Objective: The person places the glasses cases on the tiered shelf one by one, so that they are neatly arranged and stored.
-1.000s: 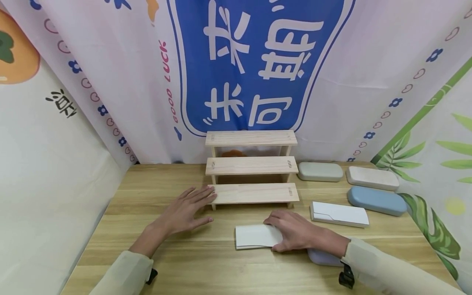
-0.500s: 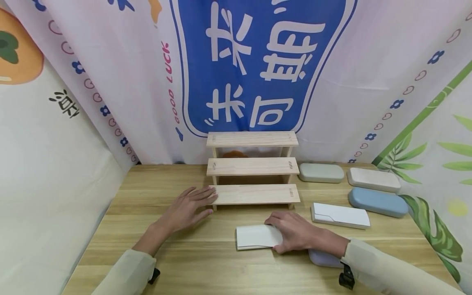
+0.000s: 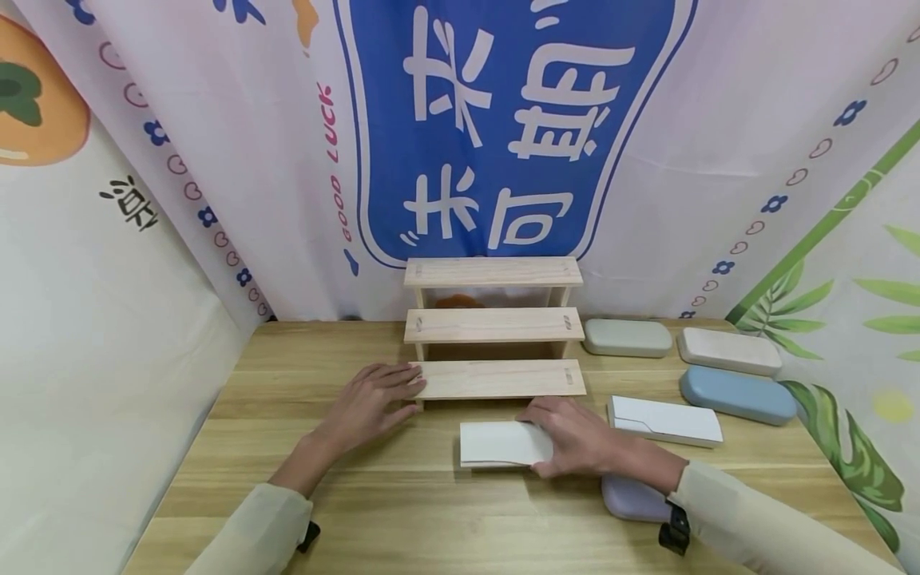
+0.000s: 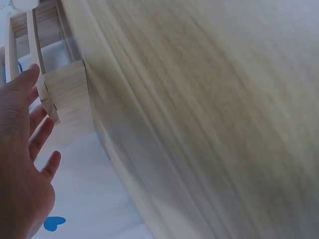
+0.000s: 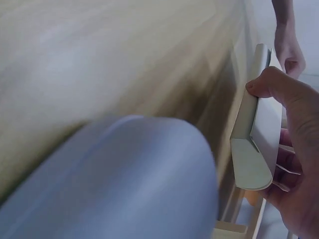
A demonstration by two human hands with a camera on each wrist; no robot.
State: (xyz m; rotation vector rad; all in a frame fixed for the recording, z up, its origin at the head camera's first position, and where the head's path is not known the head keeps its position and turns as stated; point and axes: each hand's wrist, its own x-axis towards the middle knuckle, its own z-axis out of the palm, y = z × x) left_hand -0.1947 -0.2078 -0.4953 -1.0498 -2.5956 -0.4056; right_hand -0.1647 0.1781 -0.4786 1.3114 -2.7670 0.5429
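My right hand (image 3: 575,439) pinches the right end of a white, flat glasses case (image 3: 496,444) with a folded flap. In the right wrist view the case (image 5: 251,124) sits between thumb and fingers, its end face toward the camera. A shadow beneath it shows it slightly off the table. Behind it stands a three-step wooden display rack (image 3: 503,378). At the left end of the rack's lowest step, my left hand (image 3: 366,406) rests its fairly straight fingertips on the plank. The left wrist view shows those fingers (image 4: 42,134) beside the rack's side panel (image 4: 70,94).
Right of the rack lie a grey-green case (image 3: 628,338), an off-white case (image 3: 729,351), a blue case (image 3: 738,394) and another white flap case (image 3: 664,420). A purple case (image 3: 632,498) lies under my right forearm. A printed curtain (image 3: 647,239) hangs behind the wooden table (image 3: 431,527).
My right hand has raised the white glasses case off the table and moved it slightly toward the rack. The left hand stays on the lowest step.
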